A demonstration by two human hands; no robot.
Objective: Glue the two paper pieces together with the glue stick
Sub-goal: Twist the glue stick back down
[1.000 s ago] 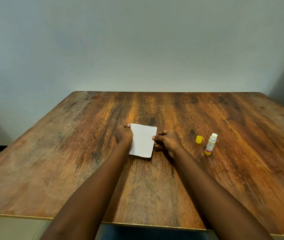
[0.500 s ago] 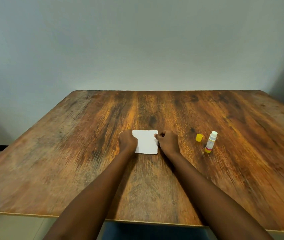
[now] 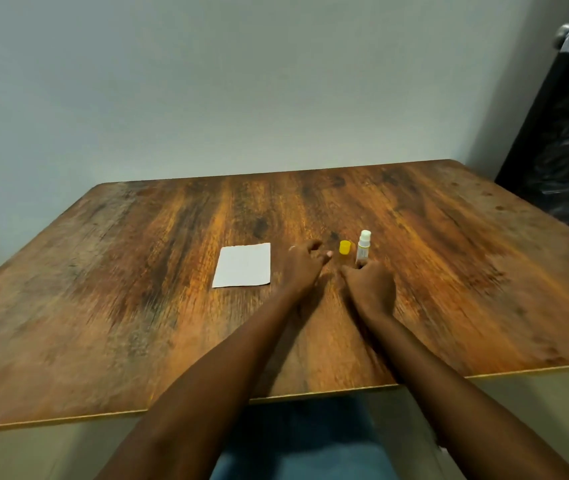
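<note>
A white paper (image 3: 243, 265) lies flat on the wooden table (image 3: 137, 306), left of both hands; only one sheet shows. The uncapped glue stick (image 3: 363, 247) stands upright, white with a yellow base. My right hand (image 3: 369, 287) is at the stick's base, fingers curled around its bottom end. The yellow cap (image 3: 344, 247) stands just left of the stick. My left hand (image 3: 302, 263) hovers between the paper and the cap with fingers spread, holding nothing and a finger's width from the cap.
A plain grey wall runs behind the table. A dark door (image 3: 560, 133) with a metal knob stands at the far right. The table's near edge crosses below my forearms, with a blue seat (image 3: 304, 445) under it.
Both hands let go of the paper and moved right to the cap and glue stick. The paper now lies alone. The camera view turned right, and the door came into view.
</note>
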